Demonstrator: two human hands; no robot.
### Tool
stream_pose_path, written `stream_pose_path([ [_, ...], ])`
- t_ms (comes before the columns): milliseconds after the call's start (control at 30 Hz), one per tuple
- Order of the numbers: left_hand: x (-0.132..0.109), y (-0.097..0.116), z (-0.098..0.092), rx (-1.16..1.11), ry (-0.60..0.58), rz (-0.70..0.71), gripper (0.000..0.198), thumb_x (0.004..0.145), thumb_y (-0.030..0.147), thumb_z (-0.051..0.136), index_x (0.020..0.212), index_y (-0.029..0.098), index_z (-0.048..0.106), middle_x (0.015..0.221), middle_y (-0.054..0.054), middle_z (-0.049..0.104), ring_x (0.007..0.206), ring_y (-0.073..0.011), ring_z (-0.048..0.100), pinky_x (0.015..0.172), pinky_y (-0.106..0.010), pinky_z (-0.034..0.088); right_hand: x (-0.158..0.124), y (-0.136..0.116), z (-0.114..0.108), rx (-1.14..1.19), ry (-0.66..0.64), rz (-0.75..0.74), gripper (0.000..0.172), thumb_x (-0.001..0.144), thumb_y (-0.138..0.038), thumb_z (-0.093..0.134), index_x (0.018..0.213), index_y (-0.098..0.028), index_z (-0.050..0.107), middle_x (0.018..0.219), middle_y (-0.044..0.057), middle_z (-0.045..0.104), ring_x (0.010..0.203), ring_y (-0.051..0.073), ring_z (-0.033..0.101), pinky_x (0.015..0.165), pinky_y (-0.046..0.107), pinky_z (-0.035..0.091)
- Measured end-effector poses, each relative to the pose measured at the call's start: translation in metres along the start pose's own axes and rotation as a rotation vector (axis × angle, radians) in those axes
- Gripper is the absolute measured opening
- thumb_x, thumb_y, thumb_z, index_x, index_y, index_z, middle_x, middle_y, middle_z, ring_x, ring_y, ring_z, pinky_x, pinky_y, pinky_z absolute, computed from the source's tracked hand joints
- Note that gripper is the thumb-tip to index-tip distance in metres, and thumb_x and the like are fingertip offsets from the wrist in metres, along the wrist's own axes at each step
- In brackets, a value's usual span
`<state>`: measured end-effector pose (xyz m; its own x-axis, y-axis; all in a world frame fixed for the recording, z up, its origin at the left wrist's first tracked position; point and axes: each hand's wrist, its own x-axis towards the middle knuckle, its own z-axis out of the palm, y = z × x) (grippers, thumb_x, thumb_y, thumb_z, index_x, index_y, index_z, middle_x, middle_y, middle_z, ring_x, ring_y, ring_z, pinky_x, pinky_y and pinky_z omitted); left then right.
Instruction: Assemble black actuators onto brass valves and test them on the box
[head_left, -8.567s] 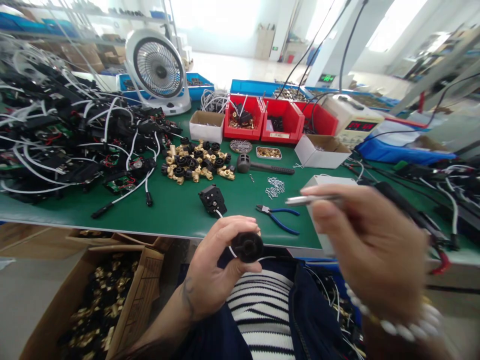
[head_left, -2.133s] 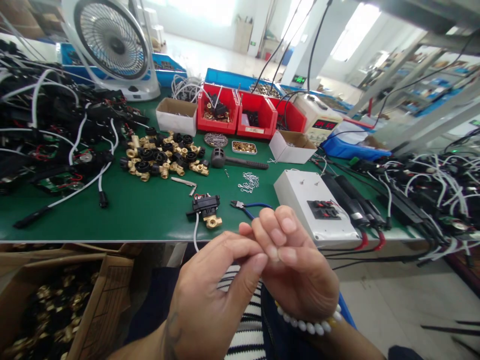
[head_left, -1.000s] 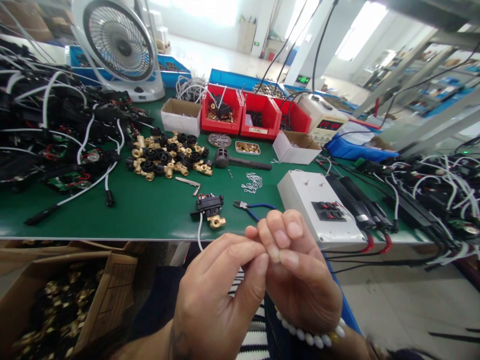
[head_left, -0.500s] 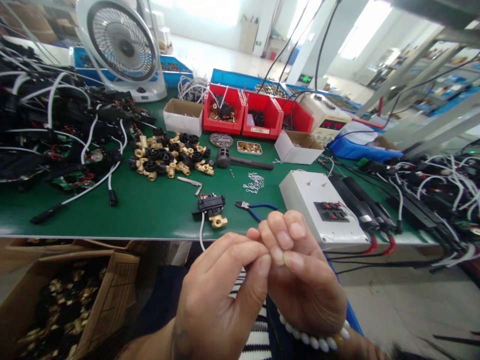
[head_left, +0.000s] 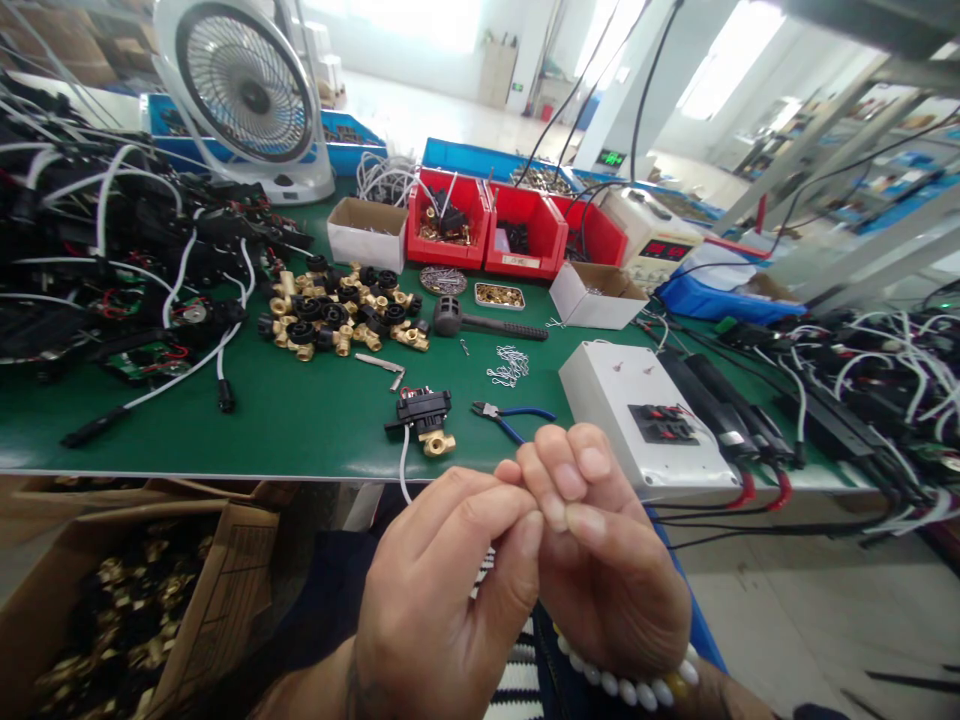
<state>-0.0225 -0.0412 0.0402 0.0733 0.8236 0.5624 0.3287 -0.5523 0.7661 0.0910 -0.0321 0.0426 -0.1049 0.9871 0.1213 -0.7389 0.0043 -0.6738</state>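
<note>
My left hand (head_left: 442,600) and my right hand (head_left: 600,560) meet in front of my chest, below the table edge, fingertips pinched together. A white cable (head_left: 403,470) drops from a black-and-brass valve (head_left: 424,415) near the table's front edge and runs behind my left hand. Both hands seem to pinch its end, though the fingers hide the grip itself. My right wrist wears a white bead bracelet. Blue-handled pliers (head_left: 510,415) lie just right of the valve.
On the green table (head_left: 187,450) are a white switch box (head_left: 637,410), a pile of brass fittings (head_left: 345,320), a mallet (head_left: 480,322), wire clips (head_left: 508,365), red bins (head_left: 517,235) and a fan (head_left: 244,95). Cable harnesses (head_left: 97,260) fill the left. A cardboard box (head_left: 127,620) of fittings sits below.
Earlier my left hand held a black round part and my right a metal tool; the valve now lies on the table. Over the last second the pinched hands barely moved.
</note>
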Motion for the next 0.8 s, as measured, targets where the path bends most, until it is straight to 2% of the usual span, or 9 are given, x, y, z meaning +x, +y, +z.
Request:
stream_pose_path([
  [167, -0.0010, 0.0006, -0.0011, 0.004, 0.010, -0.024, 0.015, 0.087, 0.008, 0.057, 0.081, 0.020, 0.063, 0.076, 0.002, 0.070, 0.075, -0.0119, 0.068, 0.072, -0.019, 0.057, -0.0005, 0.0005, -0.0007, 0.007, -0.006, 0.008, 0.019, 0.073, -0.010, 0.069, 0.083, -0.024, 0.061, 0.077, -0.005, 0.048, 0.068, 0.007, 0.052, 0.095, 0.024, 0.052],
  [433, -0.0008, -0.0017, -0.0008, -0.056, -0.036, -0.017, 0.013, 0.090, 0.007, 0.057, 0.086, 0.019, 0.061, 0.080, 0.005, 0.068, 0.079, -0.0060, 0.065, 0.080, -0.010, 0.051, 0.0035, -0.0018, -0.0018, 0.153, -0.024, 0.106, 0.021, 0.071, -0.009, 0.070, 0.083, -0.023, 0.061, 0.075, -0.006, 0.046, 0.062, 0.004, 0.051, 0.093, 0.018, 0.051],
  [800, -0.0002, -0.0019, 0.0008, -0.037, -0.024, -0.030, 0.014, 0.087, 0.008, 0.058, 0.079, 0.019, 0.061, 0.075, 0.004, 0.069, 0.074, -0.0078, 0.066, 0.079, -0.012, 0.052, 0.0021, 0.0016, -0.0043, 0.066, 0.007, 0.078, 0.020, 0.071, -0.013, 0.071, 0.082, -0.025, 0.060, 0.075, -0.005, 0.044, 0.063, 0.006, 0.050, 0.091, 0.021, 0.052],
])
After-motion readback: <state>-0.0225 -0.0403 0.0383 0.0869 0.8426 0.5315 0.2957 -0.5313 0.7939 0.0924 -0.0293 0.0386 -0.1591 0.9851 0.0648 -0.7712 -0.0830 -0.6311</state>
